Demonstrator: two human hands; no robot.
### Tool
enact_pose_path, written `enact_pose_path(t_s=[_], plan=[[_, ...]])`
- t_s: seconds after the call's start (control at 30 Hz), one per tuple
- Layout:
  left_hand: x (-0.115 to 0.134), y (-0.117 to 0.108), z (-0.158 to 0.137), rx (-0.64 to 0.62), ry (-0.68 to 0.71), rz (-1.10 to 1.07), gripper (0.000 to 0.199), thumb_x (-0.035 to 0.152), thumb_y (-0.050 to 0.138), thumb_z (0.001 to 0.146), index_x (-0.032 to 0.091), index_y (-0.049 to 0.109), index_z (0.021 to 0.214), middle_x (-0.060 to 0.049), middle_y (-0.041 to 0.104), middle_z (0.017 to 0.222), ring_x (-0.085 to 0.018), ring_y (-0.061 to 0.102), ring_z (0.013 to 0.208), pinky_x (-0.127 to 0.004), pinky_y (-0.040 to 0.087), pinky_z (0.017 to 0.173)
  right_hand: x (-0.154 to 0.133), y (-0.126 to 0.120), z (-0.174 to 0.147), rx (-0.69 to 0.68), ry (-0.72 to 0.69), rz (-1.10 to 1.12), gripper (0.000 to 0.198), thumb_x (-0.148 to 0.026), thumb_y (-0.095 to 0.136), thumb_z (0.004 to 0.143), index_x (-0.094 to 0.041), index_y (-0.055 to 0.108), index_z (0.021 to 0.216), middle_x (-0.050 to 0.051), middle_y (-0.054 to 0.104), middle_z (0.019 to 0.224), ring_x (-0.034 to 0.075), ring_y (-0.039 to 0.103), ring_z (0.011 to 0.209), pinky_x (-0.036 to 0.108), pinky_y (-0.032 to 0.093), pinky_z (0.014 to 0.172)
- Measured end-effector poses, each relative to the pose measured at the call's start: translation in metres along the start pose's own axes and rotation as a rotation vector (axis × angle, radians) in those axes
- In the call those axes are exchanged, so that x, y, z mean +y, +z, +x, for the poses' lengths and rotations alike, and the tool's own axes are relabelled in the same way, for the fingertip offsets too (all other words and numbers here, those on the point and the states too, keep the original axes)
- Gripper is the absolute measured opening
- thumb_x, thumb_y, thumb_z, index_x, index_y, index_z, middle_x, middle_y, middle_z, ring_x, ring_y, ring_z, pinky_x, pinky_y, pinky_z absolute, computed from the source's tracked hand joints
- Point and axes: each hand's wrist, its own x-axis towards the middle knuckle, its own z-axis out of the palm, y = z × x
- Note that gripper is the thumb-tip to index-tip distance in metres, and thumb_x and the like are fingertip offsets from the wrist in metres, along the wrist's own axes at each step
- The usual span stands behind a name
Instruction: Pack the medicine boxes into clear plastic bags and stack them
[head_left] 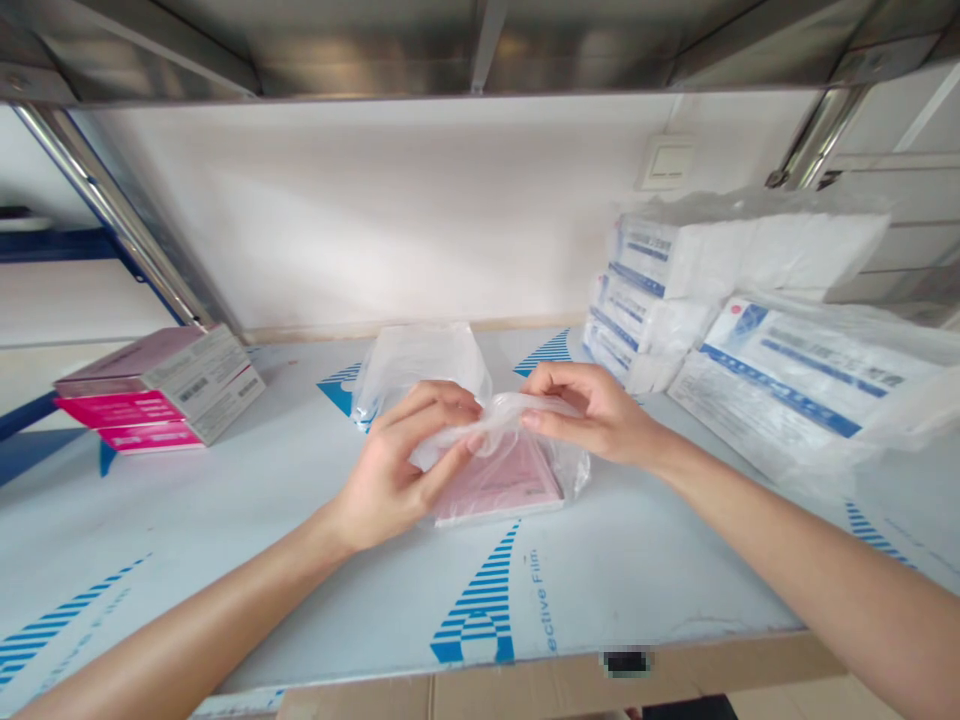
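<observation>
A flat pink box lies on the film-covered shelf inside a clear plastic bag. Above the box, the bag's gathered top is pinched between the fingers of my left hand. From the other side my right hand grips the same gathered plastic between thumb and fingers. The two hands are close together, a short gap of bunched plastic between them. Just behind them sits a stack of clear plastic bags, partly hidden by my left hand.
Pink and white boxes are stacked at the left. White-and-blue packs in clear wrap stand at the back right, with another wrapped pack leaning in front. A metal shelf hangs overhead. Cardboard shows below the front edge.
</observation>
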Motion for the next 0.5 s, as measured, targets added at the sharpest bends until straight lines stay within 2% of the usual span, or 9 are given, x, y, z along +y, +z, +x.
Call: enact_pose_path(t_s=[0.03, 0.1, 0.17, 0.23, 0.3, 0.33, 0.4, 0.5], plan=[[0.002, 0.0, 0.002, 0.049, -0.021, -0.052, 0.007, 0.023, 0.058, 0.097, 0.021, 0.064, 0.098, -0.007, 0.067, 0.102, -0.02, 0.063, 0.101, -0.038, 0.051, 0.091, -0.002, 0.001, 0.0, 0.011, -0.004, 0.028, 0.022, -0.031, 0.07, 0.084, -0.02, 0.053, 0.075, -0.004, 0.05, 0.069, 0.011, 0.047, 0.064, 0.025, 0.037, 0.06], [0.005, -0.003, 0.007, 0.137, -0.092, -0.208, 0.016, 0.028, 0.052, 0.1, 0.021, 0.061, 0.09, -0.006, 0.067, 0.103, -0.019, 0.062, 0.099, -0.037, 0.052, 0.088, -0.004, 0.0, 0.001, 0.024, 0.027, 0.116, 0.016, -0.026, 0.071, 0.082, -0.021, 0.057, 0.09, -0.003, 0.057, 0.075, 0.012, 0.053, 0.068, 0.026, 0.041, 0.063], [0.006, -0.009, 0.012, 0.182, -0.13, -0.389, 0.025, 0.034, 0.05, 0.102, 0.021, 0.057, 0.081, -0.006, 0.066, 0.099, -0.02, 0.062, 0.099, -0.038, 0.052, 0.087, -0.004, -0.004, 0.002, 0.006, 0.07, 0.181, 0.027, -0.023, 0.069, 0.08, -0.023, 0.059, 0.105, -0.002, 0.063, 0.084, 0.014, 0.058, 0.075, 0.028, 0.044, 0.067], [0.005, -0.016, 0.018, 0.158, -0.135, -0.542, 0.03, 0.038, 0.05, 0.101, 0.022, 0.052, 0.076, -0.003, 0.063, 0.081, -0.02, 0.064, 0.086, -0.039, 0.054, 0.08, -0.005, -0.009, 0.004, -0.045, 0.077, 0.18, 0.023, -0.021, 0.068, 0.079, -0.023, 0.064, 0.102, 0.0, 0.064, 0.086, 0.016, 0.059, 0.079, 0.03, 0.045, 0.07], [0.006, -0.023, 0.023, 0.07, -0.136, -0.631, 0.032, 0.038, 0.048, 0.102, 0.023, 0.045, 0.074, 0.004, 0.049, 0.058, -0.016, 0.059, 0.06, -0.034, 0.051, 0.062, -0.006, -0.011, 0.005, -0.063, 0.03, 0.196, 0.01, -0.021, 0.068, 0.077, -0.021, 0.065, 0.086, 0.001, 0.061, 0.084, 0.017, 0.057, 0.08, 0.031, 0.045, 0.072], [0.007, -0.027, 0.024, 0.017, -0.131, -0.62, 0.034, 0.037, 0.047, 0.103, 0.023, 0.043, 0.072, 0.006, 0.041, 0.053, -0.013, 0.052, 0.05, -0.03, 0.046, 0.054, -0.007, -0.012, 0.005, -0.061, 0.007, 0.237, 0.009, -0.022, 0.07, 0.076, -0.021, 0.063, 0.08, 0.001, 0.061, 0.082, 0.017, 0.057, 0.081, 0.032, 0.045, 0.073], [0.011, -0.034, 0.027, -0.112, -0.09, -0.433, 0.036, 0.034, 0.05, 0.102, 0.022, 0.044, 0.069, 0.007, 0.037, 0.052, -0.009, 0.04, 0.043, -0.026, 0.035, 0.045, -0.009, -0.013, 0.006, -0.066, -0.02, 0.369, 0.018, -0.026, 0.073, 0.075, -0.021, 0.056, 0.077, 0.001, 0.062, 0.082, 0.019, 0.059, 0.082, 0.033, 0.045, 0.074], [0.018, -0.042, 0.029, -0.342, 0.064, 0.063, 0.022, 0.036, 0.067, 0.091, 0.02, 0.06, 0.077, 0.004, 0.053, 0.064, -0.009, 0.046, 0.052, -0.026, 0.035, 0.048, -0.012, -0.014, 0.005, -0.112, 0.023, 0.5, 0.027, -0.033, 0.074, 0.077, -0.022, 0.049, 0.076, 0.002, 0.067, 0.079, 0.019, 0.061, 0.074, 0.032, 0.044, 0.067]])
